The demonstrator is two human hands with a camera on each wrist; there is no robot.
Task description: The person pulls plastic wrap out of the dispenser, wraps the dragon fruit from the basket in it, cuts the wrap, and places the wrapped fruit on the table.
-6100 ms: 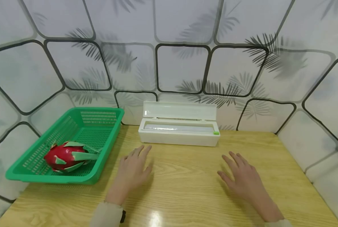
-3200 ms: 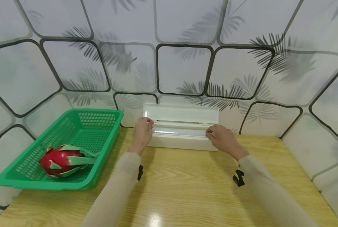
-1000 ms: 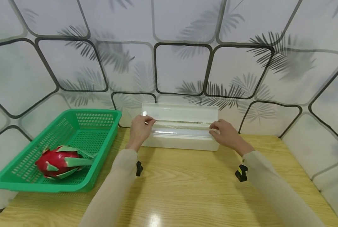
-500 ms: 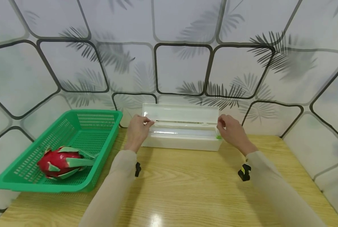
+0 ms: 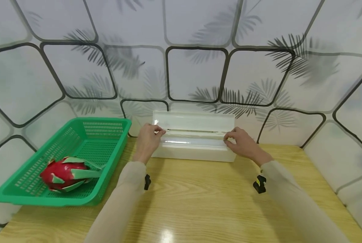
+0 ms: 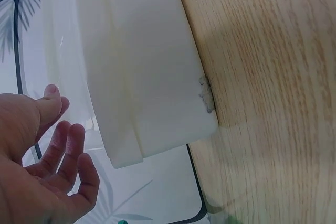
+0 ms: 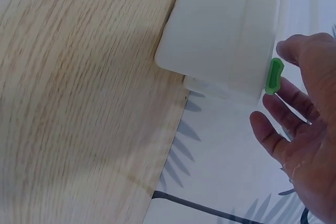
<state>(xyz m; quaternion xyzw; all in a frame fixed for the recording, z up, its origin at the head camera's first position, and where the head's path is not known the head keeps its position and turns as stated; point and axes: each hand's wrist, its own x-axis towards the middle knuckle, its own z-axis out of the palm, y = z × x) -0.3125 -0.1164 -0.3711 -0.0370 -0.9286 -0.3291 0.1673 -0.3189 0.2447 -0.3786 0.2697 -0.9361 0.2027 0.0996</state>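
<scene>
A long white plastic wrap dispenser point(image 5: 196, 154) sits at the back of the table with its lid point(image 5: 196, 120) raised against the wall. Inside lies a shiny roll of plastic wrap point(image 5: 193, 141). At the left end my left hand point(image 5: 147, 140) pinches the clear film between thumb and index finger, its other fingers loosely bent. My right hand point(image 5: 243, 145) is over the roll's right end, with thumb and index close together; whether film is between them is hidden. By that hand, in the right wrist view, is a green slide cutter point(image 7: 273, 76).
A green plastic basket point(image 5: 97, 189) stands on the left of the wooden table point(image 5: 187, 206), holding a red dragon fruit point(image 5: 63, 175) with green scales. A patterned wall point(image 5: 196, 74) rises right behind the dispenser.
Both hands have come from the table's front to the dispenser. Half a second ago my right hand was at its right end, baring the green cutter; now it has moved back left over the roll.
</scene>
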